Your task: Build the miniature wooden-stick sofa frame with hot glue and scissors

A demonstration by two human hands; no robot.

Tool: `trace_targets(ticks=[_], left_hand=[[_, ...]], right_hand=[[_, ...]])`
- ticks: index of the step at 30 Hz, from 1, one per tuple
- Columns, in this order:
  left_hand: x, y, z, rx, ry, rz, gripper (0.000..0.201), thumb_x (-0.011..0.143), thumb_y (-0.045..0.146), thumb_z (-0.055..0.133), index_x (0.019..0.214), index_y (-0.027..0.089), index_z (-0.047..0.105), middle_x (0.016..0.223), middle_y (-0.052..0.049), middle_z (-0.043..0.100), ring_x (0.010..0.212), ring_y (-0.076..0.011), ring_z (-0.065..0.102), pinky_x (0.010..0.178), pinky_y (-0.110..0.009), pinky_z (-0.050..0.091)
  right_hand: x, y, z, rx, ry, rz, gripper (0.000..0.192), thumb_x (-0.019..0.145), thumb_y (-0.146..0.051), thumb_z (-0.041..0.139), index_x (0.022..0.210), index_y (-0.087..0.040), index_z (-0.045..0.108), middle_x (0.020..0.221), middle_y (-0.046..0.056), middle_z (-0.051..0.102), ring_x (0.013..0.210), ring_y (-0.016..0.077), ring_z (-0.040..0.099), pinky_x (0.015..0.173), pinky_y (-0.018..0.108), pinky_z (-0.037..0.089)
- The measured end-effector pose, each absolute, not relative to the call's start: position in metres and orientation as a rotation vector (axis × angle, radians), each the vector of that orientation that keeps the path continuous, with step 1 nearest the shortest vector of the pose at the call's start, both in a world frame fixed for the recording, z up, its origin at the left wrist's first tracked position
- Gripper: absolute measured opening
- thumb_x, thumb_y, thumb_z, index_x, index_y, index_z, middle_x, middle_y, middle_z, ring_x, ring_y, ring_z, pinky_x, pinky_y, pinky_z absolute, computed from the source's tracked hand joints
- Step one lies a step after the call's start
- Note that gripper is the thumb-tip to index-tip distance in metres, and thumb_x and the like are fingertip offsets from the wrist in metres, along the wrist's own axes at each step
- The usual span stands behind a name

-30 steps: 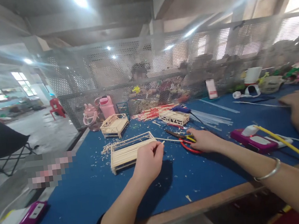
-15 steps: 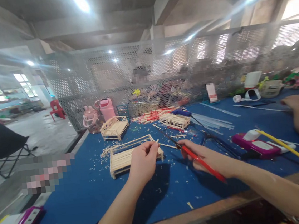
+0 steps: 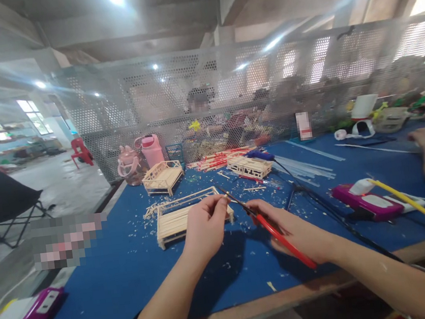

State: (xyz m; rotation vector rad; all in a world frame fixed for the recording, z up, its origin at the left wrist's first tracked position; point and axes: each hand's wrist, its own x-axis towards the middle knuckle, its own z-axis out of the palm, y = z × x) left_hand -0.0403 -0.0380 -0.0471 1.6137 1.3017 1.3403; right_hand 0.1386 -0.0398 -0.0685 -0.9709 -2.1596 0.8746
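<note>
The left hand (image 3: 205, 227) pinches a thin stick (image 3: 223, 203) just over the little wooden bed (image 3: 177, 220). The right hand (image 3: 297, 231) is closed around red cutters (image 3: 272, 232), right of the bed, with their tip near the stick. A pink bottle (image 3: 152, 150) stands behind the bed; I cannot tell what is in it. The blue counter (image 3: 125, 272) has wood bits on it. A metal screen (image 3: 228, 96) stands behind the bed.

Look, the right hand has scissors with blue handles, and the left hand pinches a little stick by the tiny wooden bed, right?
Not quite. The head view shows the scissors in the right hand have red handles, not blue. The left hand does pinch a little stick beside the tiny wooden bed.
</note>
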Motion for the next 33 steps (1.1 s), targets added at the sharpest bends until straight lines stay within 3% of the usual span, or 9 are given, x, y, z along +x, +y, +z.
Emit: trace_targets(ticks=[8, 13, 16, 24, 28, 33], left_hand=[[-0.041, -0.039, -0.054, 1.728, 1.27, 1.323, 0.023, 0.076, 0.035, 0.05, 0.07, 0.017, 0.064, 0.054, 0.003, 0.047, 0.05, -0.0111, 0.039, 0.049, -0.022, 0.03], [-0.041, -0.039, -0.06, 1.84, 1.255, 1.333, 0.023, 0.08, 0.028, 0.046, 0.067, 0.018, 0.061, 0.056, 0.003, 0.049, 0.055, -0.012, 0.043, 0.053, -0.023, 0.034], [-0.039, -0.042, -0.061, 1.89, 1.244, 1.329, 0.026, 0.083, 0.029, 0.045, 0.07, 0.018, 0.063, 0.056, 0.002, 0.05, 0.055, -0.0127, 0.045, 0.054, -0.023, 0.035], [-0.035, -0.052, -0.056, 2.114, 1.292, 1.399, 0.027, 0.086, 0.025, 0.045, 0.081, 0.019, 0.071, 0.062, -0.001, 0.063, 0.058, -0.0143, 0.053, 0.056, -0.023, 0.038], [-0.033, -0.053, -0.057, 2.201, 1.332, 1.425, 0.027, 0.086, 0.022, 0.043, 0.082, 0.017, 0.07, 0.067, -0.003, 0.067, 0.059, -0.0144, 0.056, 0.059, -0.024, 0.04], [-0.031, -0.047, -0.063, 2.296, 1.495, 1.218, 0.032, 0.087, 0.024, 0.043, 0.066, 0.017, 0.065, 0.059, -0.002, 0.063, 0.056, -0.0142, 0.055, 0.058, -0.024, 0.037]], right_hand=[[0.131, -0.043, -0.067, -0.91, -2.138, 0.784, 0.045, 0.062, -0.01, 0.045, 0.106, -0.021, 0.048, 0.092, 0.002, 0.06, 0.082, 0.0155, 0.057, 0.076, 0.028, 0.046], [0.124, -0.039, -0.076, -1.232, -1.914, 0.561, 0.028, 0.069, -0.033, 0.057, 0.091, -0.02, 0.046, 0.074, 0.001, 0.06, 0.063, 0.0159, 0.054, 0.061, 0.03, 0.046], [0.122, -0.04, -0.078, -1.239, -1.965, 0.522, 0.021, 0.074, -0.041, 0.054, 0.078, -0.021, 0.048, 0.066, 0.0, 0.057, 0.057, 0.015, 0.05, 0.056, 0.028, 0.043], [0.122, -0.045, -0.069, -1.22, -2.075, 0.342, 0.012, 0.076, -0.033, 0.052, 0.075, -0.021, 0.049, 0.072, 0.003, 0.059, 0.062, 0.016, 0.05, 0.059, 0.028, 0.041], [0.123, -0.046, -0.073, -1.202, -2.106, 0.35, 0.004, 0.075, -0.024, 0.049, 0.074, -0.021, 0.05, 0.065, 0.001, 0.059, 0.055, 0.0138, 0.049, 0.054, 0.025, 0.038], [0.13, -0.042, -0.084, -1.276, -2.132, 0.32, 0.021, 0.075, -0.024, 0.044, 0.055, -0.022, 0.041, 0.05, 0.001, 0.053, 0.048, 0.0129, 0.048, 0.049, 0.024, 0.034]])
